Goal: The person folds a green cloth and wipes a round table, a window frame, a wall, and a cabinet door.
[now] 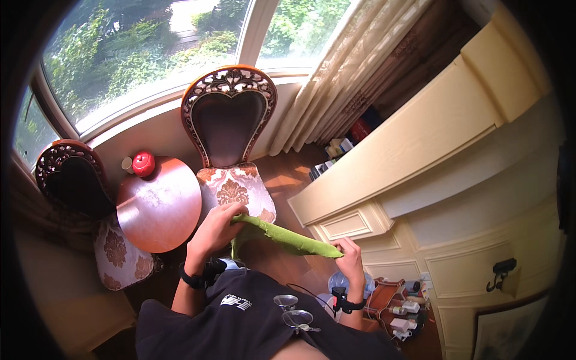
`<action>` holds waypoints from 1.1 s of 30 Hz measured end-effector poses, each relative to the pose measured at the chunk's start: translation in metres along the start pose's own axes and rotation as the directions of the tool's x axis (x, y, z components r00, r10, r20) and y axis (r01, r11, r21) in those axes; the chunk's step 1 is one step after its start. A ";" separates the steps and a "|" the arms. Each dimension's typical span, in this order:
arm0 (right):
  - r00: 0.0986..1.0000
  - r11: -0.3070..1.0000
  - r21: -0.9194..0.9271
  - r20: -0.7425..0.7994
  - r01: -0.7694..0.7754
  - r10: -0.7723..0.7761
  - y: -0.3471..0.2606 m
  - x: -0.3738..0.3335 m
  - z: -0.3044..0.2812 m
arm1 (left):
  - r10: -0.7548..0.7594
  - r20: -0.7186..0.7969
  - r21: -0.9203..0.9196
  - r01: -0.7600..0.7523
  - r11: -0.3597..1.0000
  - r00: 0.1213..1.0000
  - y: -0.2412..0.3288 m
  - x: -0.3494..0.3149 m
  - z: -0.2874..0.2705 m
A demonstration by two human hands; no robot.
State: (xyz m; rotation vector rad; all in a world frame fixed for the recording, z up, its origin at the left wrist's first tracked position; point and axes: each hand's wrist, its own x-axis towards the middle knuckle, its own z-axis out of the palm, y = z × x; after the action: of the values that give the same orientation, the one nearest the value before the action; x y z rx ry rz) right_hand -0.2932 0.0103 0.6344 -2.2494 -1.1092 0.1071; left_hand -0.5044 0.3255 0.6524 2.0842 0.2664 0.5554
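A green cloth (285, 237) is stretched in a narrow folded strip between my two hands, held in the air before my chest. My left hand (217, 230) is closed on its left end, and a loose part of the cloth hangs down below that grip. At the other end, slightly lower, my right hand (350, 258) pinches the corner between thumb and fingers. Each wrist wears a black band. The seat of a carved wooden chair (230, 126) lies beyond the cloth, nearest my left hand.
At left stands a round wooden table (159, 207) with a red pot (143, 164) and a small cup (127, 165). A second carved chair (72, 177) is beside it. Cream panelling (408, 132) runs along the right. A cluttered low stand (408, 315) sits at lower right.
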 end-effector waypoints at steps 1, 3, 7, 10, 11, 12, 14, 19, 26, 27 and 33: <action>1.000 1.000 0.008 -0.001 0.014 -0.014 0.004 0.010 0.001 | 0.011 -0.004 0.016 -0.011 1.000 1.000 -0.004 0.014 -0.004; 0.997 0.996 -0.064 -0.055 0.055 -0.059 0.015 0.031 -0.002 | 0.019 0.000 0.028 -0.019 0.999 1.000 -0.007 0.041 -0.007; 0.988 0.996 -0.084 -0.149 0.017 -0.029 0.040 0.058 0.008 | 0.030 0.083 0.060 -0.035 0.998 0.996 -0.034 0.072 -0.007; 0.982 0.994 -0.093 -0.184 -0.063 0.045 0.073 0.066 -0.023 | 0.064 0.099 -0.040 -0.060 0.997 0.993 -0.034 0.098 0.018; 0.973 0.987 -0.148 -0.228 -0.064 0.028 0.086 0.073 -0.040 | 0.064 0.113 -0.034 -0.061 0.998 0.991 -0.030 0.108 0.028; 0.963 0.977 -0.204 -0.270 -0.069 0.012 0.098 0.082 -0.056 | 0.064 0.129 -0.028 -0.061 0.998 0.990 -0.028 0.119 0.038; 0.939 0.978 -0.198 -0.344 -0.064 -0.008 0.123 0.105 -0.079 | 0.059 0.168 0.029 -0.064 0.998 0.984 -0.033 0.141 0.057; 0.916 0.992 -0.111 -0.402 -0.066 0.016 0.185 0.136 -0.108 | 0.017 0.136 0.266 -0.053 0.962 0.991 -0.023 0.207 0.113; 0.956 0.996 -0.045 -0.286 -0.078 0.062 0.270 0.160 -0.153 | -0.062 0.050 0.382 0.039 0.923 0.997 -0.002 0.255 0.196; 0.968 0.997 -0.026 -0.242 -0.066 0.058 0.277 0.167 -0.155 | -0.093 0.074 0.420 0.054 0.906 0.993 0.002 0.259 0.204; 0.997 0.997 -0.023 -0.018 0.075 -0.075 0.291 0.229 -0.154 | -0.148 -0.064 0.450 0.161 0.878 0.987 0.015 0.272 0.227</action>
State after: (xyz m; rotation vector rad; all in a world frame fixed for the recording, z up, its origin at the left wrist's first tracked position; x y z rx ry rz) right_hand 0.1061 -0.0285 0.6381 -2.2212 -1.1884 0.0422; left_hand -0.1568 0.2565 0.6371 2.4781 0.6255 0.4544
